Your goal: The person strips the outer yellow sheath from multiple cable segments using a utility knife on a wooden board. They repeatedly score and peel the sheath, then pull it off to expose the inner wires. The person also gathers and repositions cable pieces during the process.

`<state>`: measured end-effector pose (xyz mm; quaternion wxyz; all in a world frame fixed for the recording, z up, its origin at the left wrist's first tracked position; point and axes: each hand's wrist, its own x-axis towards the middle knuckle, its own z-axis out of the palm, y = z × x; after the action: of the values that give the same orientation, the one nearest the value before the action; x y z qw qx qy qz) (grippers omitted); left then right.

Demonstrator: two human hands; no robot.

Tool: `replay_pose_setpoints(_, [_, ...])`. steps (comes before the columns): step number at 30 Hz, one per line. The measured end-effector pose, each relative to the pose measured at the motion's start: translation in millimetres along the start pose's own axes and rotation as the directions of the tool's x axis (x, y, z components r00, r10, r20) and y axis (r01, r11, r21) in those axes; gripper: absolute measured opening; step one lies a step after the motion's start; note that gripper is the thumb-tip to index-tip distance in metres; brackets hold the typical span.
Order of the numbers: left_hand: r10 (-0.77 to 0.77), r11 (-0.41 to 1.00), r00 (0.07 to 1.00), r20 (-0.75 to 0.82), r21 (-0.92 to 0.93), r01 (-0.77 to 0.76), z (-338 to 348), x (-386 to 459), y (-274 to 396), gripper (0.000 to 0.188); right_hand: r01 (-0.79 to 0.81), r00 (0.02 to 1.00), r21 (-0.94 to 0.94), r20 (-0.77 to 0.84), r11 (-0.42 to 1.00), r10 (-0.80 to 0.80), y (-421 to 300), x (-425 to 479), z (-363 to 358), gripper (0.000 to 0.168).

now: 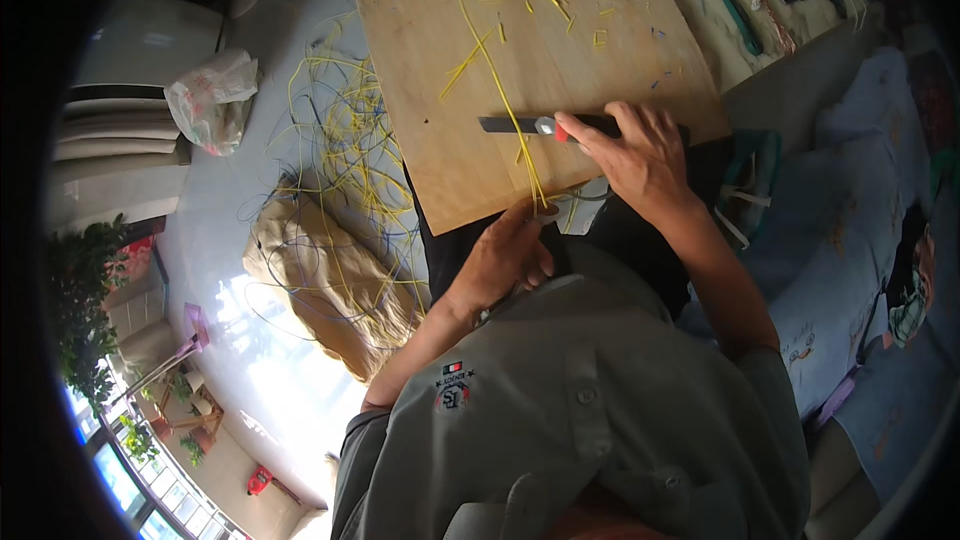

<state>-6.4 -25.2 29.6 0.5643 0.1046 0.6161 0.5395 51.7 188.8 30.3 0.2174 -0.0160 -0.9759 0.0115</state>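
A wooden board (450,157) extends away from my lap. At its near edge my left hand (501,259) pinches the ends of several yellow wires (501,79), which run up across the board. My right hand (637,154) grips a snap-off utility knife (499,124) with a dark blade and a red slider. The blade points left and lies across the wires; whether it presses on them I cannot tell. Short cut pieces of yellow insulation (555,4) are scattered over the far part of the board.
Tangled yellow and blue wires (352,142) spill over the floor beside a tan sack (322,277) at the left. A green-handled knife (741,22), copper strands (761,4) and other tools rest on a surface at the upper right. A cloth-covered seat (817,202) stands at right.
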Motion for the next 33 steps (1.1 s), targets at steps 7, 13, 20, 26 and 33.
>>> replay_pose_setpoints(7, [0.157, 0.942, 0.982, -0.107, 0.313, -0.117, -2, -2, -15, 0.024, -0.094, 0.990, 0.145, 0.116, 0.985, 0.077, 0, -12, -10, 0.042])
replay_pose_setpoints(13, [0.653, 0.335, 0.757, -0.017, 0.903, -0.269, 3, 4, -27, 0.019, -0.159, 0.982, 0.135, 0.126, 0.978, 0.143, -7, -15, -16, 0.042])
replay_pose_setpoints(20, [0.516, 0.647, 0.844, -0.143, 0.711, -0.275, 7, 3, -15, 0.014, -0.147, 0.989, 0.121, 0.044, 0.982, 0.143, -11, -17, -8, 0.035])
replay_pose_setpoints(26, [0.071, 0.995, 0.994, -0.082, -0.062, -0.076, 8, 13, -10, 0.028, -0.125, 0.992, 0.128, 0.024, 0.984, 0.123, -4, -17, -2, 0.032])
replay_pose_setpoints(33, [-0.095, 0.929, 0.985, -0.144, -0.369, 0.035, 29, 30, -5, 0.040, -0.027, 0.996, 0.078, -0.080, 0.997, 0.033, 3, -13, 11, 0.031])
